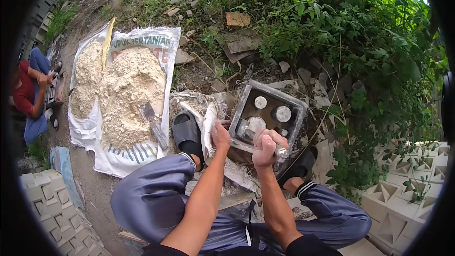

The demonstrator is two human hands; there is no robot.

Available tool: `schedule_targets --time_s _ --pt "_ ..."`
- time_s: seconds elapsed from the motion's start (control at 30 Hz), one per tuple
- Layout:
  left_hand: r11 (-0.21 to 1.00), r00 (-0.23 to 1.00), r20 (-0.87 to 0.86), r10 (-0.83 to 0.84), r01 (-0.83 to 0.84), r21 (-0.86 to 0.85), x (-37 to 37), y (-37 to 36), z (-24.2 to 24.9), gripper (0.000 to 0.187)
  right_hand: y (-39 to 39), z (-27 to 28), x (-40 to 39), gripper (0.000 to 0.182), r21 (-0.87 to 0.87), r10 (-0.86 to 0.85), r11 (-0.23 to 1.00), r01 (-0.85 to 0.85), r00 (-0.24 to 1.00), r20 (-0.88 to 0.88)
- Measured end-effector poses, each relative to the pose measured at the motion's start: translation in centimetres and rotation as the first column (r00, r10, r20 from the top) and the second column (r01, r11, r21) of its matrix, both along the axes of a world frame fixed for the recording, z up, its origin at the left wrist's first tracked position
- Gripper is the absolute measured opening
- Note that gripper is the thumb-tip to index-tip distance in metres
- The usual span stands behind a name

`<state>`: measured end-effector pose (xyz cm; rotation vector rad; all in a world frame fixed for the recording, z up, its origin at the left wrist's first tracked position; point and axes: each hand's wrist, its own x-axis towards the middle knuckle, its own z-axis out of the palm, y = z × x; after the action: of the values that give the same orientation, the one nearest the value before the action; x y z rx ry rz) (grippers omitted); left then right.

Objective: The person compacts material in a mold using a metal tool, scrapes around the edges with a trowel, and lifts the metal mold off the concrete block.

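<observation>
A square grey mould box (299,109) stands on the ground between my feet, with several round pale-topped plugs inside, among them one plug (283,114) at the right. My right hand (268,148) is wrapped round the handle of a metal tool (281,152) above the box's near side; the tool's far end lies by the lower left plug. My left hand (221,135) is at the box's left edge beside a folded white sack (208,123), its fingers partly hidden, and what it grips cannot be made out.
Pale powder (132,90) lies heaped on a printed sack (113,163) at the left, with a trowel (159,134) on it. Another person (28,90) sits at the far left. Plants (360,57) grow on the right, above patterned blocks (403,194). More blocks (54,204) stand lower left.
</observation>
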<state>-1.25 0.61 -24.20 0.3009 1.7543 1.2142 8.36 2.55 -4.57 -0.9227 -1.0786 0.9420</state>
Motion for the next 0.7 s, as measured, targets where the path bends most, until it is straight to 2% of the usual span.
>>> schedule_targets --time_s 0.07,0.1,0.13,0.2,0.23,0.27,0.3,0.33,0.4,0.47,0.53,0.6,0.67,0.7 --pt "0.998 0.998 -0.057 -0.014 0.018 0.064 0.2 0.5 1.5 0.061 0.5 -3.0 -0.6 0.029 0.17 -0.012 0.985 -0.015 0.988 0.156" --pt "0.999 0.997 -0.082 0.015 -0.011 0.047 0.3 0.7 2.0 0.06 0.5 -4.8 -0.8 0.03 0.19 -0.006 0.981 -0.049 0.961 0.278" --pt "0.998 0.997 -0.081 0.012 -0.008 0.058 0.5 1.2 2.0 0.06 1.3 -3.8 -1.2 0.03 0.211 0.001 0.974 -0.081 0.936 0.352" --pt "1.0 0.994 -0.108 0.016 -0.014 0.022 0.3 0.7 1.6 0.059 3.3 -3.7 -1.1 0.03 0.062 0.022 0.997 -0.044 0.946 0.323" --pt "1.0 0.98 -0.2 -0.002 0.005 0.013 0.2 0.8 1.2 0.058 4.5 -2.6 -1.2 0.031 -0.005 0.018 1.0 -0.018 0.981 0.194" --pt "1.0 0.979 -0.202 -0.001 0.002 0.009 0.2 0.7 0.7 0.058 5.0 -1.5 -1.1 0.032 -0.091 0.01 0.996 -0.004 0.998 0.067" --pt "1.0 0.97 -0.244 -0.001 0.0 -0.004 0.3 0.6 1.1 0.058 5.4 -0.3 -0.9 0.028 -0.076 -0.058 0.995 0.06 0.998 0.032" --pt "1.0 0.958 -0.285 -0.005 0.0 -0.017 0.3 0.6 1.5 0.058 5.6 0.6 -0.5 0.028 -0.063 -0.01 0.998 0.012 0.999 0.031" --pt "0.999 0.959 -0.283 -0.022 0.01 -0.044 0.3 0.4 2.4 0.057 6.4 -1.6 -0.8 0.029 0.049 -0.06 0.998 0.05 0.97 0.234" --pt "0.983 0.874 -0.457 -0.166 0.111 -0.145 0.1 1.0 4.1 0.056 8.0 -5.5 -0.8 0.03 0.035 -0.01 0.999 -0.001 0.951 0.308" --pt "0.982 0.784 -0.593 -0.184 0.119 -0.148 0.4 0.6 4.2 0.055 10.3 -4.6 -0.8 0.033 -0.054 0.073 0.997 -0.063 0.976 0.205" --pt "0.968 0.726 -0.646 -0.237 0.122 -0.218 0.5 0.8 3.7 0.055 10.5 -1.9 -0.3 0.034 -0.047 -0.006 0.999 0.014 0.987 0.163" --pt "0.97 0.722 -0.657 -0.216 0.084 -0.227 0.7 0.9 2.8 0.055 10.5 0.2 -0.3 0.033 0.042 -0.025 0.999 0.021 0.995 0.095" --pt "0.977 0.73 -0.659 -0.184 0.059 -0.207 0.6 1.0 2.4 0.055 10.9 -1.1 0.0 0.031 0.127 -0.055 0.991 0.029 0.978 0.202"
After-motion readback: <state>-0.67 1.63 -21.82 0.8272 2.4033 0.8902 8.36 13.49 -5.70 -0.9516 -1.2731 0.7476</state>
